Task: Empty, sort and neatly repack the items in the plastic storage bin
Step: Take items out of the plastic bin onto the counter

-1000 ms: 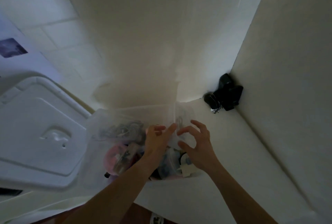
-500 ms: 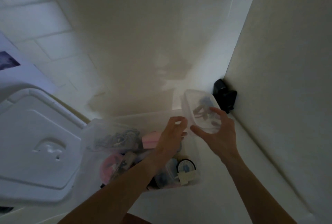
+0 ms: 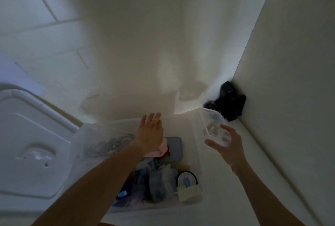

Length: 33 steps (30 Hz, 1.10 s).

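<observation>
Right hand (image 3: 228, 147) grips small clear container (image 3: 213, 128), fingers curled round it, right of plastic storage bin (image 3: 194, 131). Left hand (image 3: 150, 131) over bin's far end, fingers straight, together, holding nothing. Bin lid (image 3: 30, 144) lies left.

Black objects (image 3: 231, 101) clustered in the corner, against the right-hand wall (image 3: 290, 80) where it meets the floor. White tiled floor (image 3: 45, 35) with grey grout lines at upper left. Pale sheet (image 3: 16, 73) lying flat at the left edge.
</observation>
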Available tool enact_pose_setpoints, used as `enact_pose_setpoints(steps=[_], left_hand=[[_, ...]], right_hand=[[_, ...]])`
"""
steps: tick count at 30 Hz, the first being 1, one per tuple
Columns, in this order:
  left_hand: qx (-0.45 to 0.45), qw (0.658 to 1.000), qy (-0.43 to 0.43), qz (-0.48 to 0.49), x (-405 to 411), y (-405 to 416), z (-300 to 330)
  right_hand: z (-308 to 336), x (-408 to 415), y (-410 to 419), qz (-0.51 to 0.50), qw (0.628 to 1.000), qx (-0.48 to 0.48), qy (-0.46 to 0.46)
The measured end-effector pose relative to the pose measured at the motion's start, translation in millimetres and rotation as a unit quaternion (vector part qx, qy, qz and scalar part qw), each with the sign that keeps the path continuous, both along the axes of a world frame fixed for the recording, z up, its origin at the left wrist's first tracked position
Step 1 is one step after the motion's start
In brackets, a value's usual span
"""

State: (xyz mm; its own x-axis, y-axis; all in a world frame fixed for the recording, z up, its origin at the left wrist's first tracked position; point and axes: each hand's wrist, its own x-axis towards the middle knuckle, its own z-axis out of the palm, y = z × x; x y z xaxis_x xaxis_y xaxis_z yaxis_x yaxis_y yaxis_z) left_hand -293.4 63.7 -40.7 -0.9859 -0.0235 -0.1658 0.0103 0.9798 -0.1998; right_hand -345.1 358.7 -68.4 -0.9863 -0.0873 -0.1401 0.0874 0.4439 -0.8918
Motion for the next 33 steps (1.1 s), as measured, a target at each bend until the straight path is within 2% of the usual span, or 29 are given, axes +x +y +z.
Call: enact_pose_setpoints(steps=[7,11,12,14,16,18,20,21,24,33], left_hand=[[-0.037,0.999,0.014,0.030,-23.8,-18.3,-4.4],[-0.043,0.997,-0.014,0.070,-36.3,-41.3,-3.7],[-0.038,0.997,0.003,0.074,-35.8,-40.0,-0.9],[0.020,0.997,0.060,0.044,-22.2,-25.8,8.1],[0.130,0.983,0.124,-0.029,10.4,-1.3,16.7],[0.197,0.970,0.094,-0.110,53.5,23.1,30.4],[0.155,0.975,-0.025,-0.158,89.3,33.8,37.5],[0.117,0.972,-0.046,-0.197,100.5,32.6,30.8],[0.047,0.965,-0.065,-0.252,109.7,21.8,9.2],[0.008,0.978,-0.050,-0.200,106.2,2.1,7.1]], right_hand=[[-16.9,-5.9,0.6,0.026,0.998,-0.043,-0.043],[-19.6,-7.8,-1.4,0.017,0.996,-0.070,-0.057],[-20.3,-7.8,-1.5,0.016,0.995,-0.076,-0.061],[-23.3,-8.3,-1.6,0.014,0.993,-0.088,-0.077],[-27.0,-9.6,-0.8,0.008,0.990,-0.108,-0.094],[-28.0,-9.4,2.1,0.009,0.985,-0.131,-0.115],[-28.2,-10.0,4.3,0.014,0.976,-0.163,-0.141],[-26.9,-9.8,4.7,0.015,0.972,-0.178,-0.154],[-23.9,-14.5,4.3,0.005,0.959,-0.212,-0.189],[-31.0,-31.6,-4.6,0.003,0.940,-0.234,-0.247]])
